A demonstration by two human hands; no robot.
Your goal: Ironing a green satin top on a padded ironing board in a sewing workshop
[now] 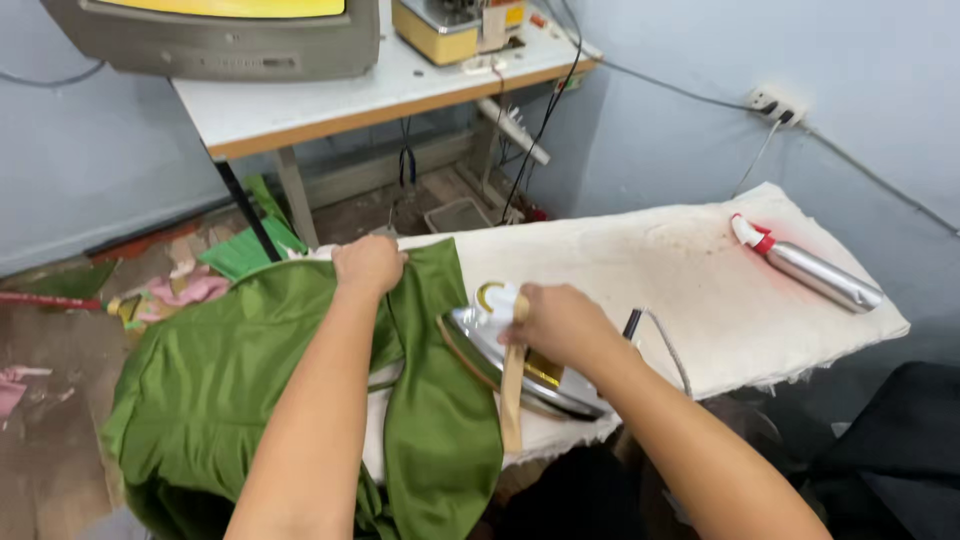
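A green satin garment [220, 390] lies draped over the left end of a cream padded ironing board [640, 260] and hangs down toward the floor. My left hand [368, 264] grips the garment's far edge near the board's back side. My right hand [556, 324] is closed on the wooden handle of a silver electric iron [480, 340], which rests on the board with its tip at the green cloth's right edge. The iron's grey cord [668, 345] loops off behind my wrist.
A metal spray bottle [815, 272] with a red-and-white nozzle lies at the board's right end. Behind stand a white table [330, 105] with an old television [215, 35] and a yellow machine [450, 25]. Fabric scraps [190, 290] litter the floor at left. A wall socket [775, 102] is at right.
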